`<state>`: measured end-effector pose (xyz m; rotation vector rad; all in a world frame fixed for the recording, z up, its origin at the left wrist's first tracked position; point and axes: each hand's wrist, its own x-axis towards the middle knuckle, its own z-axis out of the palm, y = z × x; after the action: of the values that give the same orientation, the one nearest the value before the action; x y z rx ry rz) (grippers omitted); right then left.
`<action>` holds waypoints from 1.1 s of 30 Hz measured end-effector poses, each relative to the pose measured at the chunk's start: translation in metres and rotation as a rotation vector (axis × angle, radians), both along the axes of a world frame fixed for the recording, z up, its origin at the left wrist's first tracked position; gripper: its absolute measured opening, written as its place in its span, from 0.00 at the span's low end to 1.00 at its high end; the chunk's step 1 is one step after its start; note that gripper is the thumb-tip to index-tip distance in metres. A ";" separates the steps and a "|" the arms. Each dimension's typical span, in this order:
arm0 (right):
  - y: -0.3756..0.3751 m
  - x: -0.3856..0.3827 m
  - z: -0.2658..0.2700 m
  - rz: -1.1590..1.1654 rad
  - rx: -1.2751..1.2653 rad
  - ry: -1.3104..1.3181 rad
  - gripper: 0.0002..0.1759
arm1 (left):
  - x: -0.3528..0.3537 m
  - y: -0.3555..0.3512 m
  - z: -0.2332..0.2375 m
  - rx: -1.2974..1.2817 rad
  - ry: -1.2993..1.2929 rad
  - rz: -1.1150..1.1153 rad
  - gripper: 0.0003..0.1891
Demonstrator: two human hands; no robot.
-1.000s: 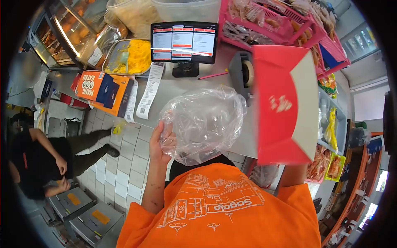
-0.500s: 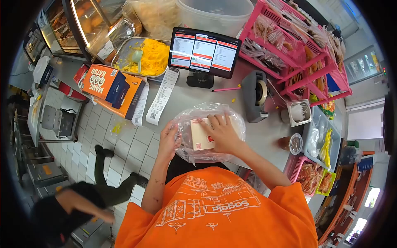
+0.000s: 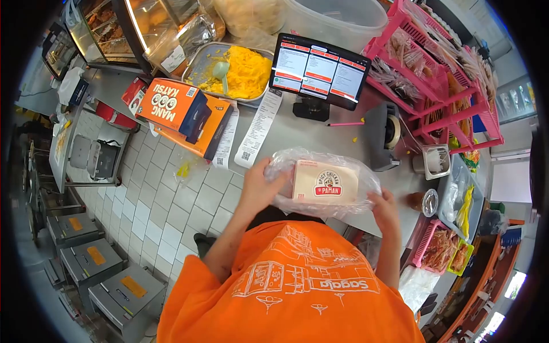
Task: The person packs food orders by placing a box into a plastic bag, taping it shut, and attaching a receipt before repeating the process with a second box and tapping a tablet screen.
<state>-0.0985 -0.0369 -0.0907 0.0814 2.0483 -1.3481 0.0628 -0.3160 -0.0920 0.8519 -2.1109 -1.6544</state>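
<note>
A cream box (image 3: 326,183) with a round red and black logo lies at the counter's front edge, inside a clear plastic bag (image 3: 366,171). My left hand (image 3: 260,186) grips the bag at its left side, fingers partly behind the film. At the bag's right edge, my right hand (image 3: 384,207) pinches the plastic. Two printed receipts, one long receipt (image 3: 258,128) among them, hang near the counter edge left of the bag.
Behind the bag stand a tablet (image 3: 318,71) and a grey tape dispenser (image 3: 382,137). Orange boxes (image 3: 171,106) and a tray of yellow food (image 3: 246,71) are at left. Pink baskets (image 3: 423,63), a cup (image 3: 429,202) and a blue bin (image 3: 457,197) are at right.
My right hand has left the box top and moved to the bag's right edge, uncovering the logo. The view has shifted, and the person at lower left has mostly gone from view.
</note>
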 end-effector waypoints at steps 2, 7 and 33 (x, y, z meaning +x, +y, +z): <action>0.003 0.008 0.022 -0.135 -0.416 -0.150 0.19 | -0.013 -0.016 0.038 -0.120 -0.073 -0.067 0.12; 0.015 0.024 0.063 -0.231 -0.460 0.009 0.16 | -0.044 -0.027 0.091 -0.465 0.051 -0.095 0.12; 0.069 0.120 0.035 -0.142 0.517 0.408 0.22 | -0.035 -0.077 -0.051 -0.547 -0.005 -0.975 0.45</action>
<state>0.0218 0.0322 -0.0560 0.1940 2.7461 -0.9319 0.0279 -0.3930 -0.1425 -0.4231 -2.9829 -1.2186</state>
